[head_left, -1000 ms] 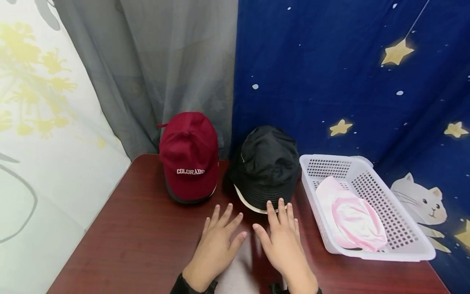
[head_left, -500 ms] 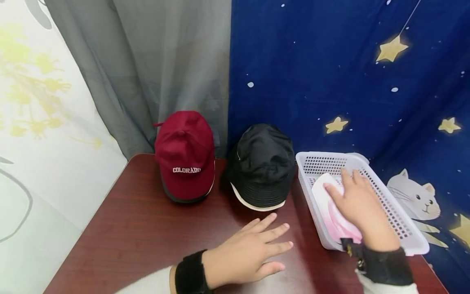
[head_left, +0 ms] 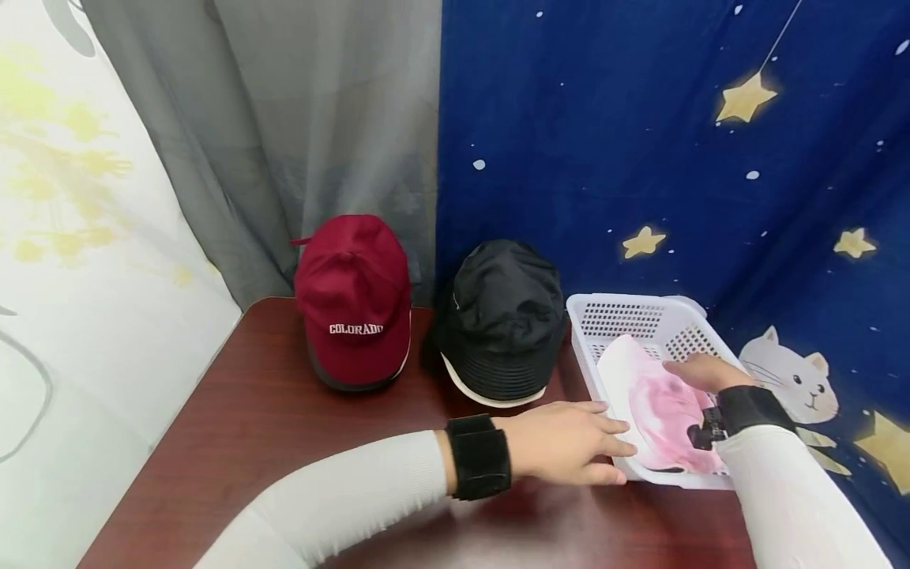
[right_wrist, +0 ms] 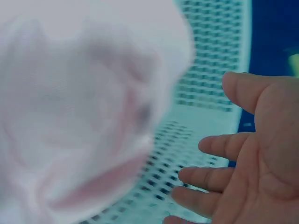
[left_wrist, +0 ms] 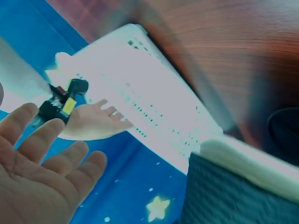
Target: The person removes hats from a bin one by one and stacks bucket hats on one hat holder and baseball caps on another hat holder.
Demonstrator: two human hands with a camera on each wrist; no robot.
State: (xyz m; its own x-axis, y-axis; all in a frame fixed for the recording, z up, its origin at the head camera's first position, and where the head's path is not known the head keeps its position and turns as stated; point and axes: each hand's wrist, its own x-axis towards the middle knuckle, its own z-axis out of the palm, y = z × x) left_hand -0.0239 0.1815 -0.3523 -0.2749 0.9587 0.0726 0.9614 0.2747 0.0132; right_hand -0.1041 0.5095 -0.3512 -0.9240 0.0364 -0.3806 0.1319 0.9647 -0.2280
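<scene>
A pink-and-white hat [head_left: 664, 411] lies in the white perforated basket [head_left: 581, 336] at the right of the table. My right hand [head_left: 704, 371] reaches over the basket's right side, beside the hat. In the right wrist view the right hand [right_wrist: 261, 163] has its fingers extended and apart from the hat [right_wrist: 93, 102]. My left hand [head_left: 569, 442] is at the basket's near left edge, fingers stretched toward the hat. The left wrist view shows the left hand [left_wrist: 51, 163] with spread fingers and nothing in them.
A maroon cap [head_left: 353, 300] lettered COLORADO stands at the back left of the brown table [head_left: 284, 442]. A black hat [head_left: 506, 316] with a cream brim edge stands between it and the basket. Grey [head_left: 355, 118] and blue starry curtains [head_left: 569, 118] hang behind.
Both hands have moved right from in front of the black hat. The right hand has shifted from over the pink-and-white hat to its right side; the left has come to the basket's edge.
</scene>
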